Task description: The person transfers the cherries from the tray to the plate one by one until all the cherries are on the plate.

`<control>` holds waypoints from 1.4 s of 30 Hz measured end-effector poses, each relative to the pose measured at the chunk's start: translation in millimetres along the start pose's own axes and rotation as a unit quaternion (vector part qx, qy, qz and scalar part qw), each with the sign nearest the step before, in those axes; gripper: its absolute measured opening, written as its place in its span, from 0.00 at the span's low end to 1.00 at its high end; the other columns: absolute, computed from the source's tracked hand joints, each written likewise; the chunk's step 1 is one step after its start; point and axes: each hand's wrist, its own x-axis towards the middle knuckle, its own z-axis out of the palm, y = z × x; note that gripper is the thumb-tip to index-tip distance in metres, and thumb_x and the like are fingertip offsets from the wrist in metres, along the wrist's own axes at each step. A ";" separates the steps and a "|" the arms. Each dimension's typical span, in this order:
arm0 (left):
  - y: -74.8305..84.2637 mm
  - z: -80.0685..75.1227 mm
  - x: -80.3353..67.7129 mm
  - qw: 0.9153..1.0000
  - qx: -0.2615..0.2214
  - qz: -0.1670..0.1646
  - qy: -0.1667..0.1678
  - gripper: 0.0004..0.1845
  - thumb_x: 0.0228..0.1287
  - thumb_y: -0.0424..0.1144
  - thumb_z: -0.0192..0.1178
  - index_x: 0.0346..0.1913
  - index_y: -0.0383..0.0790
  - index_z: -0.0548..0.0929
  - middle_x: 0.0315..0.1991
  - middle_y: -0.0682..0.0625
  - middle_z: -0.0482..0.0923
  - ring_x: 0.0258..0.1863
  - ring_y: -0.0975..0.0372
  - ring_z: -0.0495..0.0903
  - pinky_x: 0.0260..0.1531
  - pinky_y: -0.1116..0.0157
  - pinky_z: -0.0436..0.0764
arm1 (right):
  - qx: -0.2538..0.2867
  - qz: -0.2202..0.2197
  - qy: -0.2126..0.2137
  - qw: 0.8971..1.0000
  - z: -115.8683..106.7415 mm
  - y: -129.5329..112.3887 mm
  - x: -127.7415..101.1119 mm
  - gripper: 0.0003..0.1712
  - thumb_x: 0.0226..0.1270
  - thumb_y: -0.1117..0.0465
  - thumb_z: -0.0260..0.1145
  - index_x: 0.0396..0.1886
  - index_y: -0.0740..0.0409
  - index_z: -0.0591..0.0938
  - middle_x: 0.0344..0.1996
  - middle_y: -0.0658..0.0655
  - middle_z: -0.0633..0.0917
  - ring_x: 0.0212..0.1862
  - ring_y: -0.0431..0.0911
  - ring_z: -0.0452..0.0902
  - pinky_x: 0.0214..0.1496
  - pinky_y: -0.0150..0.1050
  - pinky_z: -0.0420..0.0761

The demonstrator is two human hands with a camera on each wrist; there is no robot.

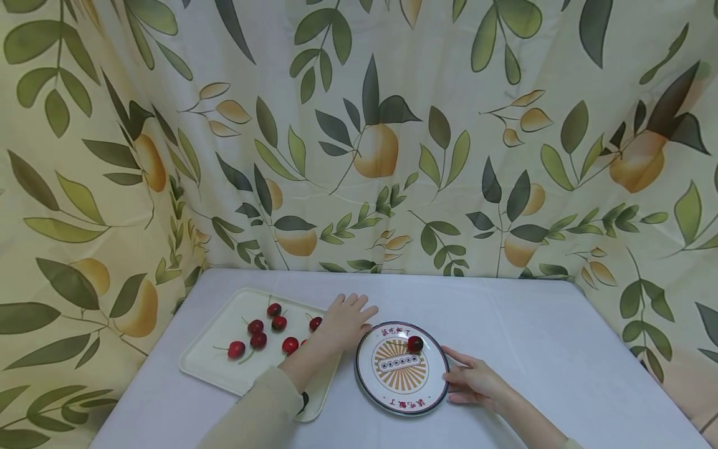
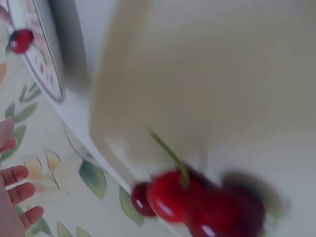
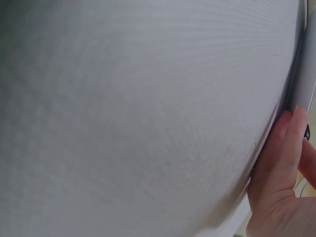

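My left hand (image 1: 346, 321) reaches over the right edge of a cream tray (image 1: 210, 355), fingers apart and nothing in them. In the left wrist view its fingers (image 2: 19, 193) are loosely extended. Several dark red cherries (image 1: 236, 350) with stems lie on the tray, some partly hidden by the left arm. A round white plate (image 1: 387, 399) with a dark rim and orange ray pattern sits to the tray's right. On it rests one cherry (image 1: 415, 344). My right hand (image 1: 477, 381) holds the plate's right rim, fingertips at its edge in the right wrist view.
A white-covered table (image 1: 505, 312) carries the tray and plate. Behind it and along the left hangs a curtain (image 1: 370, 212) printed with leaves and fruit. The tray's right rim lies close to the plate's left side.
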 end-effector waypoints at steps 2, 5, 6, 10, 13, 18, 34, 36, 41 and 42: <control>-11.8 1.5 -6.0 1.000 0.001 -0.003 0.011 0.21 0.66 0.52 0.49 0.60 0.58 0.67 0.58 0.52 0.67 0.57 0.58 0.65 0.59 0.56 0.63 | 0.001 0.001 -0.001 1.000 -0.1 -0.1 0.1 0.41 0.53 0.71 0.65 0.67 0.53 0.62 0.37 0.62 0.75 0.26 0.46 0.79 0.30 0.40 0.81; -32.6 7.7 -15.6 0.999 0.007 -0.006 0.038 0.18 0.65 0.50 0.52 0.57 0.56 0.70 0.54 0.51 0.68 0.53 0.57 0.67 0.56 0.55 0.65 | 0.004 -0.001 -0.003 1.000 -0.1 0.1 -0.7 0.41 0.53 0.71 0.65 0.67 0.53 0.62 0.38 0.62 0.75 0.26 0.46 0.78 0.30 0.40 0.81; -40.0 10.5 -18.7 0.999 0.009 -0.009 0.044 0.18 0.64 0.49 0.52 0.56 0.55 0.70 0.53 0.50 0.68 0.51 0.57 0.67 0.55 0.55 0.65 | 0.003 -0.004 -0.006 1.000 -0.5 0.4 -0.9 0.41 0.53 0.71 0.65 0.68 0.54 0.61 0.37 0.61 0.74 0.25 0.46 0.78 0.30 0.40 0.81; -67.9 19.2 -32.5 0.999 0.015 -0.031 0.037 0.17 0.64 0.45 0.53 0.56 0.53 0.70 0.51 0.50 0.67 0.51 0.56 0.66 0.56 0.54 0.65 | 0.004 -0.013 -0.015 1.000 -0.9 0.9 -2.1 0.41 0.53 0.71 0.64 0.68 0.55 0.61 0.32 0.58 0.74 0.24 0.45 0.78 0.29 0.39 0.81; -84.6 25.3 -41.2 0.999 0.004 -0.045 0.022 0.18 0.64 0.43 0.53 0.57 0.52 0.70 0.52 0.49 0.67 0.52 0.54 0.66 0.58 0.53 0.63 | 0.004 -0.014 -0.015 1.000 -1.0 0.7 -2.5 0.40 0.53 0.71 0.64 0.67 0.55 0.61 0.30 0.58 0.74 0.24 0.44 0.78 0.28 0.39 0.81; -101.2 42.1 -48.3 0.999 -0.012 -0.047 0.025 0.18 0.62 0.42 0.56 0.55 0.52 0.71 0.49 0.48 0.68 0.51 0.52 0.67 0.57 0.51 0.63 | -0.001 -0.011 -0.010 1.000 -0.7 -0.3 -2.9 0.40 0.53 0.71 0.64 0.67 0.55 0.62 0.30 0.58 0.73 0.24 0.45 0.78 0.29 0.40 0.81; -105.2 65.2 -43.6 0.999 0.027 -0.001 0.035 0.09 0.63 0.42 0.53 0.46 0.56 0.74 0.41 0.51 0.68 0.45 0.56 0.68 0.52 0.54 0.66 | -0.003 -0.012 -0.015 1.000 -0.1 -1.1 -3.1 0.41 0.53 0.71 0.64 0.68 0.55 0.61 0.29 0.57 0.73 0.25 0.45 0.77 0.29 0.40 0.81; -104.5 65.0 -43.2 0.999 0.026 -0.004 0.025 0.09 0.63 0.41 0.52 0.46 0.56 0.74 0.42 0.52 0.68 0.46 0.56 0.68 0.54 0.53 0.65 | -0.002 -0.013 -0.017 1.000 -0.4 -0.6 -2.5 0.41 0.53 0.71 0.64 0.68 0.55 0.61 0.29 0.57 0.73 0.25 0.45 0.77 0.29 0.40 0.81; -103.2 64.2 -46.1 0.999 0.022 -0.001 0.030 0.07 0.62 0.38 0.53 0.41 0.54 0.73 0.41 0.52 0.68 0.46 0.56 0.68 0.54 0.53 0.66 | 0.002 -0.012 -0.017 1.000 -1.2 0.5 -1.3 0.41 0.53 0.71 0.64 0.67 0.55 0.61 0.31 0.58 0.73 0.25 0.45 0.78 0.29 0.40 0.81; -103.2 64.6 -47.0 0.999 0.024 0.002 0.036 0.07 0.61 0.37 0.53 0.40 0.54 0.73 0.41 0.51 0.68 0.45 0.56 0.68 0.52 0.53 0.66 | 0.003 -0.012 -0.018 1.000 -1.3 0.5 -1.3 0.41 0.53 0.71 0.64 0.68 0.55 0.61 0.31 0.58 0.73 0.24 0.45 0.78 0.29 0.40 0.81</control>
